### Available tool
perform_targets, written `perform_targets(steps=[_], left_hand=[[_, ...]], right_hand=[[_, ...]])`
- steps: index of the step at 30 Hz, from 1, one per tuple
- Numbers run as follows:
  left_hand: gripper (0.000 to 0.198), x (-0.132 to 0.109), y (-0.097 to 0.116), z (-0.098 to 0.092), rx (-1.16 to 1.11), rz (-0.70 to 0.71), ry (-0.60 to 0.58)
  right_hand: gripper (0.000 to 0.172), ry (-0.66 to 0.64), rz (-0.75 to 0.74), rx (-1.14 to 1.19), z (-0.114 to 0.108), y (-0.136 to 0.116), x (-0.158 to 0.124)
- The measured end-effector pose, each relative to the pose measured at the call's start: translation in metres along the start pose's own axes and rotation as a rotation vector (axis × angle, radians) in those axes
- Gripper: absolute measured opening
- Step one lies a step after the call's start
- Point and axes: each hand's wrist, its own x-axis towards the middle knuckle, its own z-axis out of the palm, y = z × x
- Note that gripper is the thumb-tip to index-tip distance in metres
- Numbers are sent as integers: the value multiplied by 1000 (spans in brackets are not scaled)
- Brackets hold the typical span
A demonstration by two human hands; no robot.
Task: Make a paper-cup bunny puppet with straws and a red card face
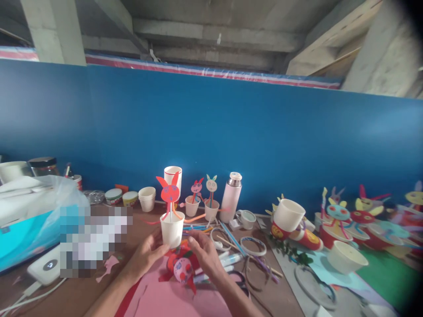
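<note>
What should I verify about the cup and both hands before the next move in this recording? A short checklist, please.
1. White cup upright: ok, its rim faces up.
2. Red rabbit-eared figure upright at the cup: ok, its head rises above the rim.
3. Left hand on the cup: ok, its thumb lies across the lower front.
4. Right hand touching the cup: cannot tell; it is open beside it, and contact is unclear.
5. Cup's base resting on something: cannot tell, the view does not settle it.
6. Space between the forearms clear: not ok, a pink-faced figure lies there by the pink paper.
</note>
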Motion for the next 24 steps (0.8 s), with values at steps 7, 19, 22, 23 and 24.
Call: perform_targets(steps=[7, 19, 22, 23, 24], left_hand=[[63, 9, -19, -25, 75, 42, 116], [69, 17, -60, -61, 481, 45, 358], [63, 18, -60, -66, 566, 35, 368], [62, 18, -59, -68, 579, 32, 363], [61, 18, -59, -69, 586, 26, 351]], right_hand=[[16, 25, 29, -223, -19, 7, -9], [16, 19, -98, -445, -35, 7, -40], [15, 10, -121, -484, -34, 9, -39], [15, 5, -126, -493, -33, 10, -39], [15, 2, -130, -498, -33, 12, -39]])
